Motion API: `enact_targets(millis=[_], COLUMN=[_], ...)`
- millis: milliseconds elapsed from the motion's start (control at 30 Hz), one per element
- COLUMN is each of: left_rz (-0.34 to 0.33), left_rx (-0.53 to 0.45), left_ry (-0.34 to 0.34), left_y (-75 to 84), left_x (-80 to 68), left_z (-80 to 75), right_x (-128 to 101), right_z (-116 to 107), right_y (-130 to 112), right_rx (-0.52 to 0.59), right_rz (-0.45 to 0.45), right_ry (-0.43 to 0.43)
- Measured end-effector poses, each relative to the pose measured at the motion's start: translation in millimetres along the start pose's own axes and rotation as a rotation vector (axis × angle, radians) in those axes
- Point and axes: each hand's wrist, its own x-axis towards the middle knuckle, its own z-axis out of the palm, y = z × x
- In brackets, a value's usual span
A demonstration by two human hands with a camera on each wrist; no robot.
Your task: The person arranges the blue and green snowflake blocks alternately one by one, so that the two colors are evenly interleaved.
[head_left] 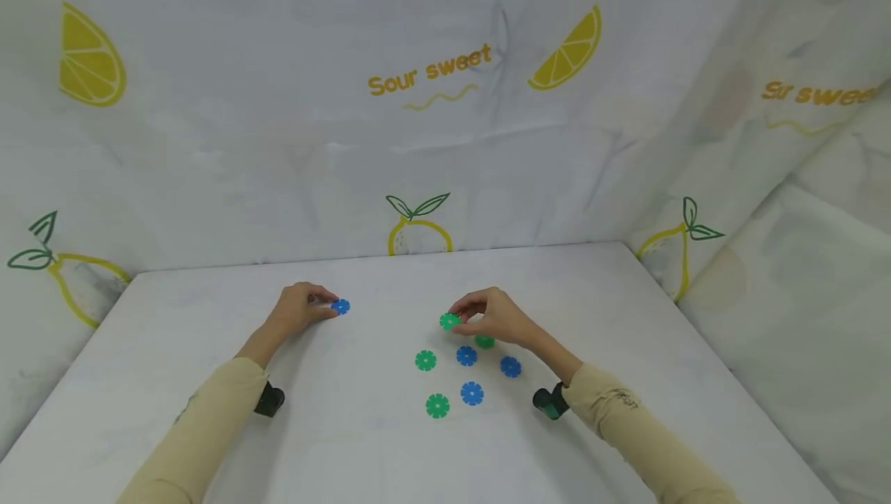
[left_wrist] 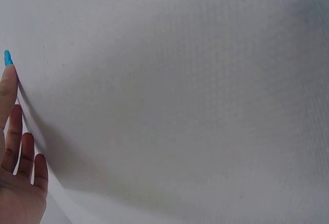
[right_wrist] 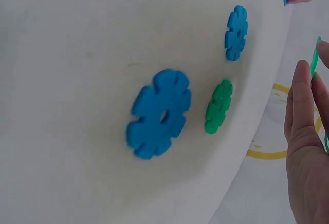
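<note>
- My left hand [head_left: 298, 309] pinched a blue disc [head_left: 340, 306] at its fingertips, left of frame centre
- My right hand [head_left: 496, 317] gripped a green disc [head_left: 449, 321] near centre
- Neither disc looked joined yet; six discs [head_left: 471, 393] lay loose on the table [head_left: 348, 450] below, one half-hidden beneath my right hand

sleeves [head_left: 209, 419] — long, beige | wrist cameras [head_left: 268, 400] — dark, green-trimmed
</note>
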Motion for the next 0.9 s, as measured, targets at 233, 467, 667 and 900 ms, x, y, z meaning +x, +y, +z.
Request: enact_targets(millis=[233, 467, 667, 900], left_rz=[0.004, 0.021, 0.018, 0.020], left_rx=[-0.004, -0.018, -0.007, -0.008], left_ry=[0.005, 0.006, 0.009, 0.009], left_y=[1.5, 0.9, 1.3, -2.3], left_x=[-3.0, -2.5, -2.5, 0.3], left_z=[-2.6, -1.8, -2.0, 1.5], right_x=[23, 43, 59, 74], right_z=[12, 23, 31, 42], right_y=[-7, -11, -11, -8], right_rx=[0.009, 0.014, -0.017, 0.076], right_rz=[0.039, 0.060, 0.090, 0.091], right_ry=[0.039, 0.079, 0.138, 0.125])
